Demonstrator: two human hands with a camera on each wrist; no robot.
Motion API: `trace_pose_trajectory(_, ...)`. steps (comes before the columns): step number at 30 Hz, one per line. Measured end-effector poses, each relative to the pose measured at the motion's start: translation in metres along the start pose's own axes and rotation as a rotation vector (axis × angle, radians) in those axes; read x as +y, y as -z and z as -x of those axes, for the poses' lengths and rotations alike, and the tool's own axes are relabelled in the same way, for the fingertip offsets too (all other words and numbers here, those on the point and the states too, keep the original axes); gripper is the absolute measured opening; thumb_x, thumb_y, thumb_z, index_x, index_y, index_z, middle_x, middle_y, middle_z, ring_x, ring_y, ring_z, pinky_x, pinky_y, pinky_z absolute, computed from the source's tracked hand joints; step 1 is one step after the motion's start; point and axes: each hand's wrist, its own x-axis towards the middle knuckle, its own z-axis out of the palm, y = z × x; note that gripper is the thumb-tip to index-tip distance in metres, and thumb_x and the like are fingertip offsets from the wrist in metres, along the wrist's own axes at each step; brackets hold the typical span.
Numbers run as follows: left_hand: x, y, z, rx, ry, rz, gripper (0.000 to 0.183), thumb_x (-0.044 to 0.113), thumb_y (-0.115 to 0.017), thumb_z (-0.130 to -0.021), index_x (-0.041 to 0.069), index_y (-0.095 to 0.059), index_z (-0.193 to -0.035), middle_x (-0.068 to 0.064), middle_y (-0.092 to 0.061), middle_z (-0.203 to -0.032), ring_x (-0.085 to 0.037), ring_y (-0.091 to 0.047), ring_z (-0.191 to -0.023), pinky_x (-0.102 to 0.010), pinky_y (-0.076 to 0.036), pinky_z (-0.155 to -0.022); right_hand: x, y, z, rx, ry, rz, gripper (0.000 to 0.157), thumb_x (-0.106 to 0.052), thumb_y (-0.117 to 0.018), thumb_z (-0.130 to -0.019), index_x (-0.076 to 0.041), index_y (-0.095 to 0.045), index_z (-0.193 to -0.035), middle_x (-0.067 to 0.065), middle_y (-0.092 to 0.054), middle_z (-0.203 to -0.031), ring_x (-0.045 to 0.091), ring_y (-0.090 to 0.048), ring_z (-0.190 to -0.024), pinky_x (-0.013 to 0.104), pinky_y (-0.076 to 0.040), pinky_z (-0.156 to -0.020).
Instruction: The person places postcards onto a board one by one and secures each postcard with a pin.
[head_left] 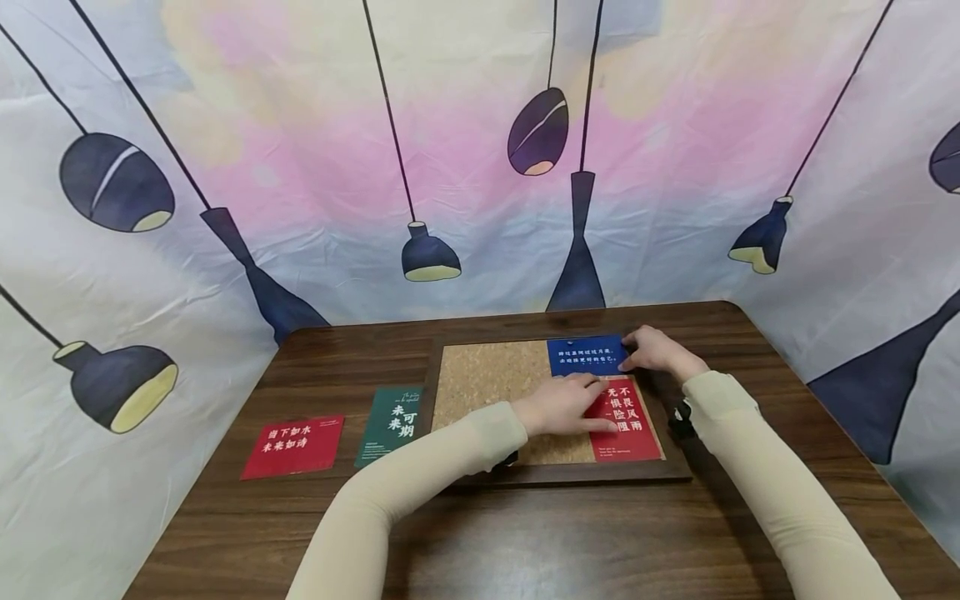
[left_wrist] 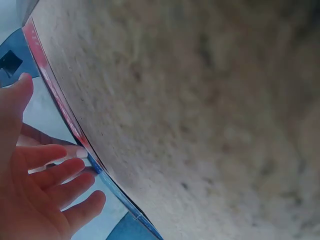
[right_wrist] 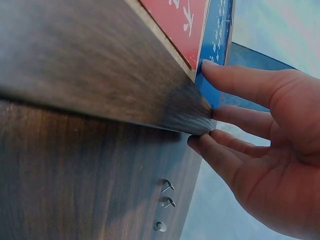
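Note:
A cork board [head_left: 491, 375] in a dark wooden frame [head_left: 570, 474] lies on the table. A blue card [head_left: 587, 355] with white writing covers its upper right corner. Below that card lies a red card [head_left: 628, 421]. My left hand [head_left: 564, 406] rests over the red card's left part, fingers extended and holding nothing. At the upper right corner my right hand [head_left: 657, 350] touches the blue card. In the right wrist view its thumb [right_wrist: 220, 72] presses on the blue card [right_wrist: 214, 37], while the other fingertips touch the frame's outer corner.
Three metal thumbtacks, one of them a tack [right_wrist: 160, 226], lie beside the frame. Left of the board are a green card [head_left: 386, 425] and another red card [head_left: 294, 447]. The brown wooden table [head_left: 570, 542] meets a patterned cloth [head_left: 480, 167] behind.

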Motion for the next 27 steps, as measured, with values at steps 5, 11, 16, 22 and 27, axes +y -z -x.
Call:
trace_pose_trajectory(5,0.0009,-0.0014,-0.0019,0.009,0.001,-0.004,0.082,0.072,-0.049,-0.093,0.015,-0.049,-0.150,-0.003,-0.054,-0.146,-0.016,-0.052,-0.132,-0.034,-0.049,-0.102,0.0000,-0.0002,-0.0008,0.002,0.006,0.003,0.062,-0.015,-0.078,-0.087,0.020,-0.053,-0.131,0.040,-0.049,-0.135,0.053,-0.044,-0.128,0.059,-0.042,-0.103)
trace_pose_trajectory(11,0.0010,-0.0010,-0.0028,-0.015,0.004,-0.002,0.080,0.072,-0.049,-0.093,0.015,-0.050,-0.150,-0.003,-0.053,-0.147,-0.017,-0.052,-0.132,-0.036,-0.049,-0.101,0.0018,-0.0007,-0.0016,0.004,0.005,0.004,0.063,-0.016,-0.078,-0.087,0.020,-0.053,-0.132,0.040,-0.049,-0.136,0.054,-0.044,-0.128,0.060,-0.041,-0.104)
trace_pose_trajectory(16,0.0012,-0.0012,-0.0039,-0.029,0.000,-0.003,0.080,0.072,-0.049,-0.093,0.015,-0.050,-0.150,-0.003,-0.052,-0.148,-0.018,-0.053,-0.131,-0.036,-0.049,-0.101,0.0024,-0.0001,-0.0005,0.003,0.000,-0.006,0.063,-0.015,-0.078,-0.087,0.020,-0.053,-0.132,0.040,-0.049,-0.136,0.053,-0.044,-0.129,0.060,-0.042,-0.103)
trace_pose_trajectory(22,0.0015,-0.0022,-0.0040,-0.035,-0.003,-0.009,0.077,0.069,-0.051,-0.094,0.015,-0.051,-0.149,-0.004,-0.053,-0.148,-0.018,-0.055,-0.129,-0.035,-0.049,-0.101,0.0026,-0.0008,-0.0001,0.003,0.012,-0.016,0.062,-0.016,-0.078,-0.087,0.020,-0.052,-0.132,0.040,-0.050,-0.135,0.053,-0.046,-0.127,0.059,-0.043,-0.102)
trace_pose_trajectory(27,-0.0005,-0.0041,-0.0039,-0.025,0.003,-0.012,0.074,0.067,-0.053,-0.094,0.015,-0.053,-0.148,-0.005,-0.055,-0.146,-0.018,-0.056,-0.128,-0.033,-0.049,-0.101,0.0025,-0.0020,-0.0006,0.004,0.008,-0.026,0.063,-0.015,-0.076,-0.088,0.020,-0.051,-0.133,0.040,-0.049,-0.136,0.053,-0.045,-0.128,0.060,-0.043,-0.102)
